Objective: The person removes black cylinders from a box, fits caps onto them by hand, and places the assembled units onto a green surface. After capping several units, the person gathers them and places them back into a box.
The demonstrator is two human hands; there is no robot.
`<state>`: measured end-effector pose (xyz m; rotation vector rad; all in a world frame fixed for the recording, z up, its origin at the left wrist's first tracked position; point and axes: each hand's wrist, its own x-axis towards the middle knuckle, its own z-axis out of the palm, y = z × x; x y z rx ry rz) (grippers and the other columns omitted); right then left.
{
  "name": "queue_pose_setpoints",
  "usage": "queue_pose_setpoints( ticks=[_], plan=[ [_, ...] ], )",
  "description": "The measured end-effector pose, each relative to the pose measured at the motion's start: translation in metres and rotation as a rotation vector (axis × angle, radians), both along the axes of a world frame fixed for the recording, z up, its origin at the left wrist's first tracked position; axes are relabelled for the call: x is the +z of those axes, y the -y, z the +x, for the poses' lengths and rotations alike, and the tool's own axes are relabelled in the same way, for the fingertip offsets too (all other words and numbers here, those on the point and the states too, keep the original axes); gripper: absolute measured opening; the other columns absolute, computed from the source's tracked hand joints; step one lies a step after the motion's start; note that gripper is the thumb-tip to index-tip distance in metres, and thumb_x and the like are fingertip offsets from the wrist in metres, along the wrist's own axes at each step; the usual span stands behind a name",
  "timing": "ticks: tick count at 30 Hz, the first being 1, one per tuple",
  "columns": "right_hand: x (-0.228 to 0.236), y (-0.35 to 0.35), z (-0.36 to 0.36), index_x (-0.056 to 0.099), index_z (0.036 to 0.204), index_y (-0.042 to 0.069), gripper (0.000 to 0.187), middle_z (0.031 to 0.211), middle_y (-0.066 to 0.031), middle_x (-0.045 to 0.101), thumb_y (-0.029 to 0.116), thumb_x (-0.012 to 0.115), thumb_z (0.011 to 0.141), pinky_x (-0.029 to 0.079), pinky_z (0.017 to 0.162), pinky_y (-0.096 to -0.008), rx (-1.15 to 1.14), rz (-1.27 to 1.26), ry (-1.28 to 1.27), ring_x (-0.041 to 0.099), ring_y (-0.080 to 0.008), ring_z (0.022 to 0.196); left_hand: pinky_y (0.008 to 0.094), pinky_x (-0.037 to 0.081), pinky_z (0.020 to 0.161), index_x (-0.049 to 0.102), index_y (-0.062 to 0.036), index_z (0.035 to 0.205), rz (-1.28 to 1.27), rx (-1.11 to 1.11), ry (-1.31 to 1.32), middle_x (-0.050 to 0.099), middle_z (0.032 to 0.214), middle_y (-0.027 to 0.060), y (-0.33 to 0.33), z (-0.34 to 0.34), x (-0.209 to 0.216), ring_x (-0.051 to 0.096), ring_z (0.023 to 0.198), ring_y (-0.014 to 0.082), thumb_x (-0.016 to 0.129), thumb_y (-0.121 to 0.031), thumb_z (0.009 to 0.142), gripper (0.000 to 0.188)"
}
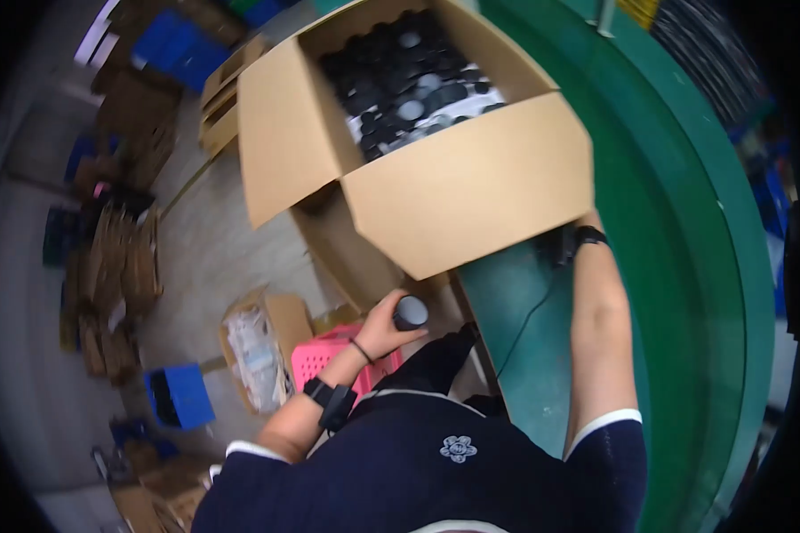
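Note:
My left hand [384, 329] is closed around a short black cylinder [411, 313] with a pale, greyish round face turned up, perhaps a cap or small jar. It is held in front of my body, below the open cardboard box [476, 191]. Inside that box lie many similar black round pieces [400, 75], some showing pale faces. My right arm reaches forward along the box's right side. Only the edge of my right hand [588, 218] shows by the flap's corner; its fingers are hidden. A dark object [557, 246] sits under the flap near that wrist.
A green work surface [520, 329] with a dark cable lies beneath the box, with a curved green rim at the right. Left of my legs are a pink plastic basket [316, 357] and a carton of clear plastic bags [256, 355]. A blue bin [187, 395] and stacked cardboard stand farther left.

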<state>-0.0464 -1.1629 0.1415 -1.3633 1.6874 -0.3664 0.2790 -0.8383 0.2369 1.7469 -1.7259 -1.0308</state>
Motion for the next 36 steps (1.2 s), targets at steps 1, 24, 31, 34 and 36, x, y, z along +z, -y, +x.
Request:
queue_pose_setpoints(
  ticks=[1,24,31,34,36],
  plan=[
    [-0.021,-0.009,-0.012,0.044,0.131,0.010,0.049,0.140,-0.0141,0.039,0.034,0.050,0.088,0.042,0.097,-0.0414,0.077,-0.101,-0.088,0.037,-0.0326,0.129,0.0332,0.046,0.082,0.050,-0.0033,0.110,0.014,-0.047,-0.035,0.058,0.098,0.0122,0.007,-0.001,-0.001,0.057,0.093,0.0218,0.082,-0.026,0.065,0.060],
    [0.078,-0.343,-0.079,0.027,0.141,0.007,0.058,0.135,-0.0155,0.042,0.035,0.048,0.094,0.047,0.084,-0.0381,-0.433,-0.025,1.886,0.053,-0.0340,0.109,0.0278,0.044,0.088,0.051,-0.0034,0.115,0.111,-0.518,-0.589,0.055,0.102,0.0037,0.017,-0.168,0.037,0.053,0.098,0.0128,0.084,-0.015,0.063,0.062],
    [0.108,-0.488,-0.137,0.021,0.144,0.012,0.059,0.137,-0.0185,0.039,0.031,0.047,0.095,0.049,0.087,-0.0418,-0.579,-0.470,1.849,0.055,-0.0352,0.106,0.0290,0.041,0.093,0.049,-0.0062,0.118,0.353,-0.876,-0.708,0.056,0.112,0.0032,-0.022,-0.267,0.035,0.052,0.106,0.0133,0.081,-0.009,0.066,0.062],
    [0.109,-0.543,-0.165,0.025,0.143,0.015,0.057,0.137,-0.0209,0.038,0.030,0.049,0.094,0.049,0.087,-0.0414,-0.662,-0.607,1.759,0.053,-0.0368,0.107,0.0291,0.042,0.093,0.046,-0.0077,0.121,0.525,-0.905,-0.784,0.053,0.111,0.0013,-0.051,-0.309,0.024,0.052,0.106,0.0130,0.080,-0.006,0.067,0.064],
    [0.107,-0.571,-0.178,0.028,0.141,0.016,0.054,0.136,-0.0228,0.037,0.028,0.051,0.094,0.049,0.090,-0.0419,-0.710,-0.659,1.758,0.051,-0.0387,0.110,0.0293,0.042,0.092,0.047,-0.0076,0.120,0.553,-0.953,-0.782,0.054,0.110,0.0019,-0.068,-0.334,0.020,0.051,0.106,0.0130,0.080,-0.006,0.067,0.063]
  ],
)
